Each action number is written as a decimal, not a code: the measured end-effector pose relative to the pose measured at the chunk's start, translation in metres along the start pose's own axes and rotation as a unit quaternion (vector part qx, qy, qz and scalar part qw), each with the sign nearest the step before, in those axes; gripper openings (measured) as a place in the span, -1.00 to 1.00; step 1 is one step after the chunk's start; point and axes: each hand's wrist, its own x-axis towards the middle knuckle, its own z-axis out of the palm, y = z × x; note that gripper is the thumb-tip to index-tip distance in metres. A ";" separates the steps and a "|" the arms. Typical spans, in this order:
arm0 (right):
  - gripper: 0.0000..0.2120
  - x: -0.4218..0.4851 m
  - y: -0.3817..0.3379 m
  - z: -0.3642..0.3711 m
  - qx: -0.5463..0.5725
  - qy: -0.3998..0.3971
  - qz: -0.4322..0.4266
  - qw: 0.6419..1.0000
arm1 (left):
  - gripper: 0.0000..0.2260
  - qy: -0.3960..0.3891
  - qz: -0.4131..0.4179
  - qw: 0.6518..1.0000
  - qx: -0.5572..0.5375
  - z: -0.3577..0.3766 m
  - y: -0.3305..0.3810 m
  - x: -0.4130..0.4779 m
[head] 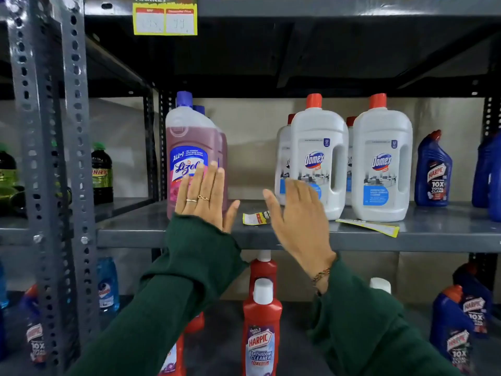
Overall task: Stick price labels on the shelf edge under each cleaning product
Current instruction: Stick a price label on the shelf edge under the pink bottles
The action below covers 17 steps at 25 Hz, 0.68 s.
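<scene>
My left hand [206,196] is raised flat with fingers apart in front of the pink Lizol bottle [189,137], holding nothing. My right hand [298,215] is open too, lifted in front of the middle shelf's front edge [130,238]. Between my hands a small yellow price label [256,218] lies curled on the shelf. A second yellow label strip [371,226] lies flat in front of the white Domex bottles [382,164]. One price label [164,19] hangs stuck on the upper shelf's edge.
Blue Harpic bottles [433,172] stand at the shelf's right end. Red Harpic bottles [261,335] fill the lower shelf below my arms, with more blue ones [461,329] at lower right. A perforated grey upright [54,158] stands at left, with dark green-capped bottles [101,172] behind it.
</scene>
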 end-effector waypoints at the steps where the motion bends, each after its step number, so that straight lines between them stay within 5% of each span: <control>1: -0.35 -0.002 -0.007 0.007 0.010 -0.033 0.033 0.999 | -0.50 -0.011 -0.013 1.000 -0.010 0.001 0.001 -0.007; 6: -0.49 -0.002 -0.025 0.029 -0.030 -0.161 0.159 0.974 | -0.54 -0.006 0.022 1.000 0.007 0.013 -0.009 -0.046; 11: -0.76 0.001 -0.030 0.033 -0.022 -0.134 0.178 0.975 | -0.62 -0.015 0.037 0.999 0.010 0.012 -0.013 -0.054; 17: -0.72 0.008 -0.035 0.046 -0.039 -0.123 0.227 0.965 | -0.74 -0.007 0.030 1.000 -0.004 0.014 -0.013 -0.056</control>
